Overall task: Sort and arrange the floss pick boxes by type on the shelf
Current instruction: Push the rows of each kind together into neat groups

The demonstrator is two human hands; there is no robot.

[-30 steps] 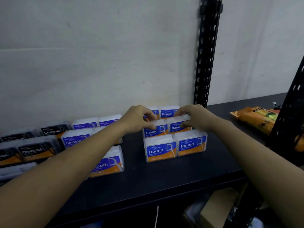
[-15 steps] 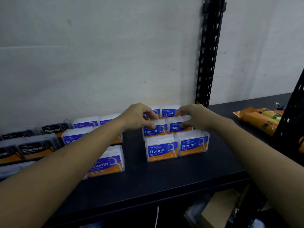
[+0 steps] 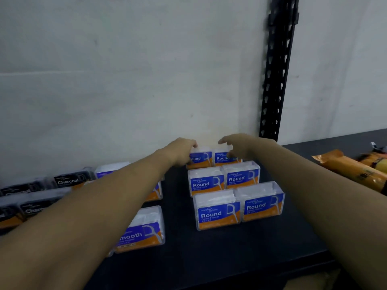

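Both arms reach far back on the black shelf. The left hand grips the left back Round box by the wall. The right hand curls around the right back Round box, thumb on its front. These two boxes sit side by side. Four more Round boxes stand in two rows in front of them. A Smooth box and Charcoal boxes sit to the left. Orange packets lie far right.

Six Round boxes stood in pairs, two Smooth boxes showed clearly, at least four Charcoal boxes, and two hands.
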